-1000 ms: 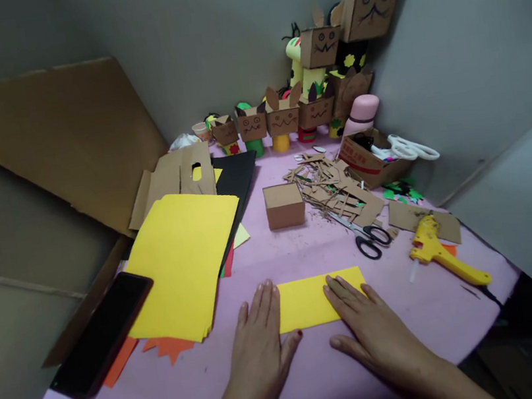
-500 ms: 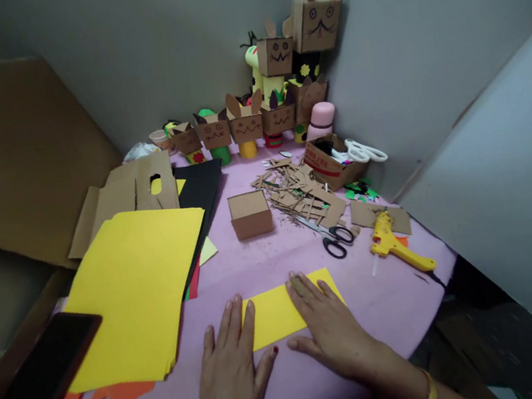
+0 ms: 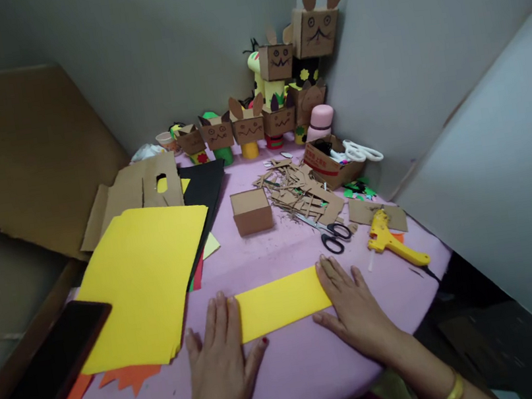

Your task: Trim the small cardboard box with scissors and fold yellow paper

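Observation:
A yellow paper strip (image 3: 281,300) lies flat on the pink-purple tablecloth (image 3: 296,371) in front of me. My left hand (image 3: 221,349) rests flat at the strip's left end, its fingertips at the edge. At the opposite end my right hand (image 3: 354,303) lies flat with fingers stretched, covering the strip's right edge. Neither hand grasps anything. Beyond the strip stands a small closed cardboard box (image 3: 253,213). Scissors with black handles (image 3: 335,237) lie to the right of that box. Farther right is a yellow glue gun (image 3: 395,243).
A stack of yellow sheets (image 3: 143,284) lies at left, beside a black phone (image 3: 47,379). Cardboard scraps (image 3: 301,187) are heaped toward the back, by an open box (image 3: 333,163) with white scissors (image 3: 361,150). Several cardboard animal figures (image 3: 247,125) line the wall.
My right hand has slid rightward along the yellow strip to its right end. My left hand has shifted slightly left, so more of the strip shows between them.

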Motion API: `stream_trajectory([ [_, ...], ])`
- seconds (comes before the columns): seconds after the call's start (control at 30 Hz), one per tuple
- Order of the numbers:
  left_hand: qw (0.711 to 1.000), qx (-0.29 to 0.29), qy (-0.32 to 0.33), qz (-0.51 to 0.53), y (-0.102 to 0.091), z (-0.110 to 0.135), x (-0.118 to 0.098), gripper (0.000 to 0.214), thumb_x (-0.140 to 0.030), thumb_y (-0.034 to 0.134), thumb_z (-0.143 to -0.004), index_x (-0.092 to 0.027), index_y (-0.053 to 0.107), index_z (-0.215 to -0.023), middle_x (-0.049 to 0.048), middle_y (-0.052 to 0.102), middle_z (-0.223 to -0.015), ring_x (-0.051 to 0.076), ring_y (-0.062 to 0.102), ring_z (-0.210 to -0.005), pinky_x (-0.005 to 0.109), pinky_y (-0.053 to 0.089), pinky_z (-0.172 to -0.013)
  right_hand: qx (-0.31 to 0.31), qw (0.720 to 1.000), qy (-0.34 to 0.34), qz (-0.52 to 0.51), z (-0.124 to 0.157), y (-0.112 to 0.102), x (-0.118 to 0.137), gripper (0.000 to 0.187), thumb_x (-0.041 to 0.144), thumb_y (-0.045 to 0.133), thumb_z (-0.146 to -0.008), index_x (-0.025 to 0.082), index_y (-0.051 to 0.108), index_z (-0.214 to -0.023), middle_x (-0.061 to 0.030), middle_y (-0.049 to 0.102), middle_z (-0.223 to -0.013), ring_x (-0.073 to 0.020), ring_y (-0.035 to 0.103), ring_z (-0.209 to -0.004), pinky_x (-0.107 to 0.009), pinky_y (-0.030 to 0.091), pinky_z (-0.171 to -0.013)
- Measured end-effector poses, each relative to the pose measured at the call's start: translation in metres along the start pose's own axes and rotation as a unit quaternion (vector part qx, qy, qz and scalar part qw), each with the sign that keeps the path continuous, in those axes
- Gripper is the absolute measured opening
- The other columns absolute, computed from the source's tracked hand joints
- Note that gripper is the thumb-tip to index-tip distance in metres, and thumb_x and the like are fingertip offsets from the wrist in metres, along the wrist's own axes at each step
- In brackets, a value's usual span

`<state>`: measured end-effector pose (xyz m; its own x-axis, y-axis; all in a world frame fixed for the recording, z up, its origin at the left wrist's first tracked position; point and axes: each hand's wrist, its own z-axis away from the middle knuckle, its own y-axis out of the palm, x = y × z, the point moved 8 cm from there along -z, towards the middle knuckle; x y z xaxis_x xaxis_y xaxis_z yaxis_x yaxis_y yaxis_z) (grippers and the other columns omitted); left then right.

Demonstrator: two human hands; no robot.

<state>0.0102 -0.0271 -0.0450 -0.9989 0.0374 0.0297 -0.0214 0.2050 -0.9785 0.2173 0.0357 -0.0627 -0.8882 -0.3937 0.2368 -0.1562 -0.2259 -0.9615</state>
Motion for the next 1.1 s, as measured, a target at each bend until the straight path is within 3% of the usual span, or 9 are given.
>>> stream_trajectory([
  [0.1,0.995,-0.034,0.091,-0.004,-0.008,0.002,-0.032,0.060,-0.044,0.039,-0.090,-0.016,0.032,-0.142,0.0150,0.036,-0.147,0.035,0.034,-0.133,0.062,0.021,-0.102,0.025,0.996,-0.082,-0.016,0.007,0.002,0.029,0.075,0.057,0.039,-0.088,0.019,0.014,-0.148,-0.0082,0.010,-0.154,-0.0292,0.003,-0.142,-0.061,0.009,-0.109],
  [0.23,0.975,-0.022,0.219,0.031,-0.002,0.012,-0.061,0.059,-0.037,0.037,-0.091,-0.019,0.022,-0.146,0.0074,0.044,-0.143,0.023,0.042,-0.130,0.042,0.027,-0.105,0.082,0.975,-0.195,-0.062,0.021,0.011,0.063,0.065,0.052,0.031,-0.093,0.023,0.010,-0.148,-0.0050,0.012,-0.154,-0.0235,0.010,-0.142,-0.055,0.010,-0.112],
  [0.4,0.978,-0.004,0.206,0.015,0.005,0.018,-0.042,0.071,-0.052,0.037,-0.089,-0.020,0.012,-0.147,0.0081,0.042,-0.144,0.024,0.045,-0.128,0.039,0.036,-0.097,0.108,0.984,-0.127,-0.054,0.027,0.017,0.036,0.078,0.059,0.041,-0.087,0.020,0.011,-0.147,-0.0073,0.008,-0.154,-0.0251,0.009,-0.142,-0.056,0.011,-0.112],
  [0.57,0.986,-0.018,0.166,-0.003,0.002,0.033,-0.009,0.076,-0.050,0.041,-0.089,-0.019,0.004,-0.148,0.0105,0.044,-0.142,0.025,0.048,-0.125,0.040,0.037,-0.095,0.092,0.995,-0.026,-0.012,0.041,0.014,-0.012,0.073,0.053,0.039,-0.089,0.017,0.013,-0.147,-0.0083,0.008,-0.153,-0.0257,0.010,-0.142,-0.057,0.013,-0.111],
  [0.67,0.990,-0.028,0.135,-0.012,0.000,0.038,0.004,0.077,-0.048,0.040,-0.090,-0.016,0.000,-0.147,0.0135,0.047,-0.140,0.028,0.051,-0.122,0.043,0.037,-0.094,0.083,0.997,0.010,0.001,0.046,0.009,-0.027,0.070,0.049,0.037,-0.090,0.016,0.013,-0.147,-0.0091,0.008,-0.153,-0.0261,0.012,-0.142,-0.058,0.014,-0.110],
  [0.8,0.994,-0.062,0.090,-0.017,-0.008,0.028,-0.007,0.074,-0.042,0.037,-0.092,-0.012,-0.002,-0.147,0.0182,0.047,-0.139,0.031,0.048,-0.123,0.048,0.031,-0.096,0.069,0.997,-0.006,-0.019,0.039,0.002,-0.008,0.073,0.050,0.041,-0.089,0.016,0.012,-0.147,-0.0101,0.006,-0.153,-0.0290,0.006,-0.142,-0.061,0.010,-0.109],
  [0.97,0.972,-0.071,0.225,0.014,-0.009,0.021,-0.057,0.071,-0.050,0.038,-0.090,-0.018,0.011,-0.147,0.0084,0.048,-0.140,0.025,0.046,-0.125,0.040,0.030,-0.099,0.129,0.968,-0.189,-0.101,0.032,0.016,0.055,0.079,0.057,0.046,-0.085,0.022,0.011,-0.147,-0.0064,0.010,-0.153,-0.0264,0.007,-0.142,-0.059,0.007,-0.111],
  [1.03,0.969,-0.068,0.238,0.007,-0.005,0.025,-0.053,0.070,-0.051,0.039,-0.089,-0.018,0.016,-0.146,0.0073,0.048,-0.140,0.024,0.047,-0.125,0.037,0.032,-0.098,0.148,0.967,-0.181,-0.104,0.033,0.022,0.051,0.078,0.055,0.048,-0.085,0.021,0.013,-0.147,-0.0078,0.009,-0.153,-0.0267,0.009,-0.142,-0.059,0.008,-0.111],
  [1.1,0.973,-0.065,0.221,-0.008,-0.002,0.031,-0.036,0.069,-0.049,0.041,-0.089,-0.016,0.020,-0.146,0.0082,0.048,-0.140,0.023,0.048,-0.124,0.036,0.034,-0.096,0.148,0.977,-0.126,-0.087,0.037,0.022,0.030,0.076,0.050,0.049,-0.086,0.020,0.015,-0.146,-0.0092,0.009,-0.152,-0.0279,0.011,-0.142,-0.060,0.010,-0.110],
])
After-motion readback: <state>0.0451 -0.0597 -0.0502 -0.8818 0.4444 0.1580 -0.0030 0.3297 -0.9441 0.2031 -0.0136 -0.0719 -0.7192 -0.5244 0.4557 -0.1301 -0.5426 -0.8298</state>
